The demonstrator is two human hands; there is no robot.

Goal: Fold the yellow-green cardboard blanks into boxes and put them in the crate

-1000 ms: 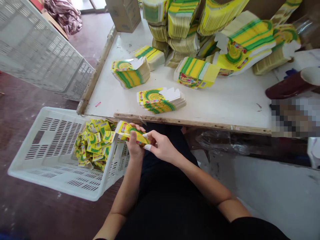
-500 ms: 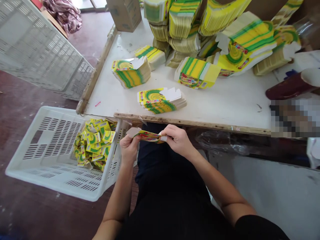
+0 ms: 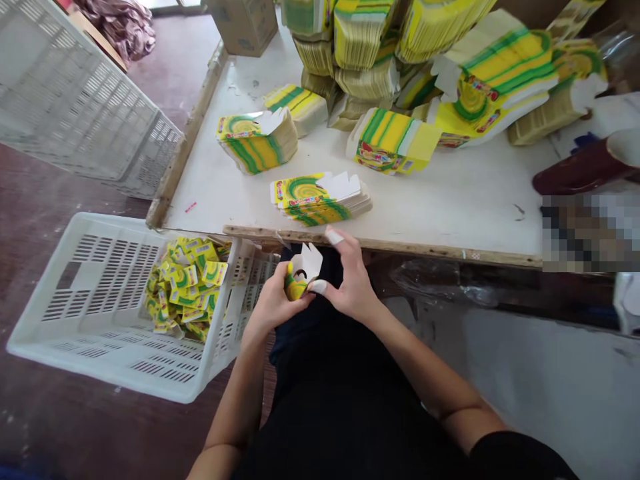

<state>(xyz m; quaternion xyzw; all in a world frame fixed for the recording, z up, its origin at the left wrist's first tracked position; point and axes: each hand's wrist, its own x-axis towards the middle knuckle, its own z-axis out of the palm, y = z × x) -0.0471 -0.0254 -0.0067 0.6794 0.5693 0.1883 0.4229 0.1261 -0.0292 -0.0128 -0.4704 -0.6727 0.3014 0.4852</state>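
Carton (image 3: 296,288), yellow-green, clasped by the left hand (image 3: 273,301) below the tabletop (image 3: 440,213) edge, raised white flaps (image 3: 311,261) toward the right hand (image 3: 354,287), whose grip is spread, thumb nearest.

black short-sleeved top (image 3: 345,413) | dark trousers (image 3: 296,337) | right grip (image 3: 354,283): 2 white finger covers (image 3: 334,235)

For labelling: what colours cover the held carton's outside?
The carton is mainly yellow and green (head view).
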